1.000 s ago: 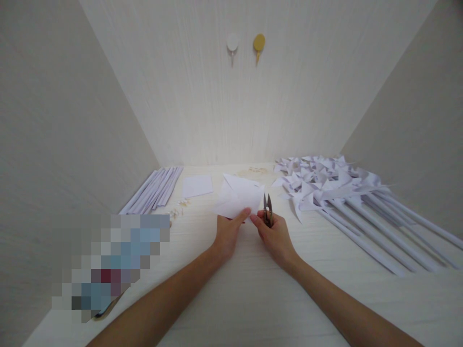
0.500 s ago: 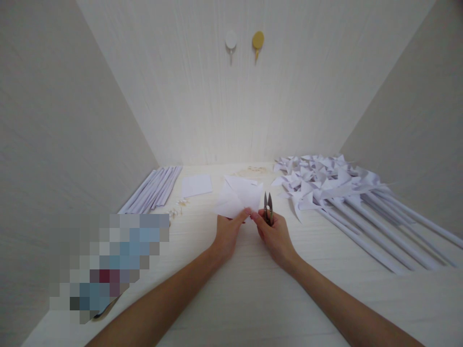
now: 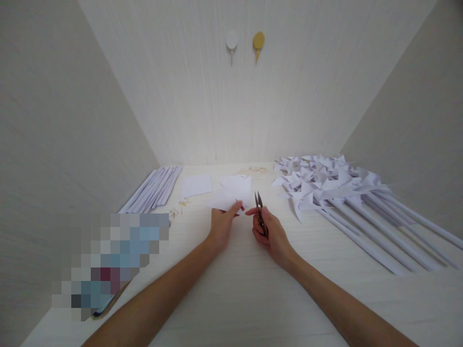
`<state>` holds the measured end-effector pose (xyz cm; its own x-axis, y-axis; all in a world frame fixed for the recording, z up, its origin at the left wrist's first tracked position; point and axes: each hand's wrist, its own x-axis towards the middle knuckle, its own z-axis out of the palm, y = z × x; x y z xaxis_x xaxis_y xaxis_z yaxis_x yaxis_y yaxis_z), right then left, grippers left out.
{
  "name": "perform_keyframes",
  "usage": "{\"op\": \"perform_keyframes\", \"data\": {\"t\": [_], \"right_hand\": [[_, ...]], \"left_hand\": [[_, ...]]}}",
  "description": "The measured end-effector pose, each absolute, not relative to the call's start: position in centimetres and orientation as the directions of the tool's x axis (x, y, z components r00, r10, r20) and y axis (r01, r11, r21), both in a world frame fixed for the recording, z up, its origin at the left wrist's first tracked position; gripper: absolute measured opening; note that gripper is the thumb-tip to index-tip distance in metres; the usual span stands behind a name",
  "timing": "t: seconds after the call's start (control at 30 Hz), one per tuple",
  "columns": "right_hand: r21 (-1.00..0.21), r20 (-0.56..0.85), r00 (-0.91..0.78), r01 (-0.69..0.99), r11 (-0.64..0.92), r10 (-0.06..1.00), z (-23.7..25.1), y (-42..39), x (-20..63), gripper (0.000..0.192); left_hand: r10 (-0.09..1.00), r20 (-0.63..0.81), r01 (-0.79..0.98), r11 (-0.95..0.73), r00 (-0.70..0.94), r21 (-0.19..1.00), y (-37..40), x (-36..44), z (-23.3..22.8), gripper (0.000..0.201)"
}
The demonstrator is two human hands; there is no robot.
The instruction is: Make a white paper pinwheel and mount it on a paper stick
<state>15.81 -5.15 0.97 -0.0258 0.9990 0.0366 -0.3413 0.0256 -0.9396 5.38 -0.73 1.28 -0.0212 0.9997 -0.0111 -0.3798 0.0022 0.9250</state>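
Left hand (image 3: pixel 221 226): pinching the near edge of a white paper sheet (image 3: pixel 233 195), thumb on top, the sheet reaching away from the fingertips over the table (image 3: pixel 231 299).
Right hand (image 3: pixel 272 234): closed around small thread snips (image 3: pixel 259 208), blades pointing up and away, tips slightly parted, just right of the paper's corner but not touching it.
Beyond the left hand: a flat white square of paper (image 3: pixel 197 185) on the table; further left, a bundle of rolled paper sticks (image 3: pixel 154 190); small pale bits (image 3: pixel 177 209) between.
Right of the right hand: a heap of finished paper pinwheels (image 3: pixel 325 185) with long white stems, well apart from the snips.
Near the left forearm: a blurred-out patch, contents not readable.
Step in hand, as judged: bringing blades to paper for a cut.
Doing it well: keep the sheet taut and level – pinch close to the cut line; slide the edge deep between the blades before closing; short snips, fingertips clear of the tips.
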Motion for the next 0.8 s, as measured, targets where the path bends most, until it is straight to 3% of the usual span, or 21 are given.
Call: {"op": "perform_keyframes", "data": {"t": [0.37,0.8], "right_hand": [[-0.996,-0.015,-0.174,-0.088,-0.031,0.985,1.4,-5.4,15.9,0.028],[-0.996,-0.019,-0.164,-0.082,-0.033,0.986,1.5,-5.5,15.8,0.032]], "left_hand": [[1.0,-0.007,-0.47,0.013,0.015,0.883,-0.7,5.1,3.0,0.016],[0.999,-0.014,-0.482,0.035,0.047,0.875,-0.9,5.2,3.0,0.017]]}}
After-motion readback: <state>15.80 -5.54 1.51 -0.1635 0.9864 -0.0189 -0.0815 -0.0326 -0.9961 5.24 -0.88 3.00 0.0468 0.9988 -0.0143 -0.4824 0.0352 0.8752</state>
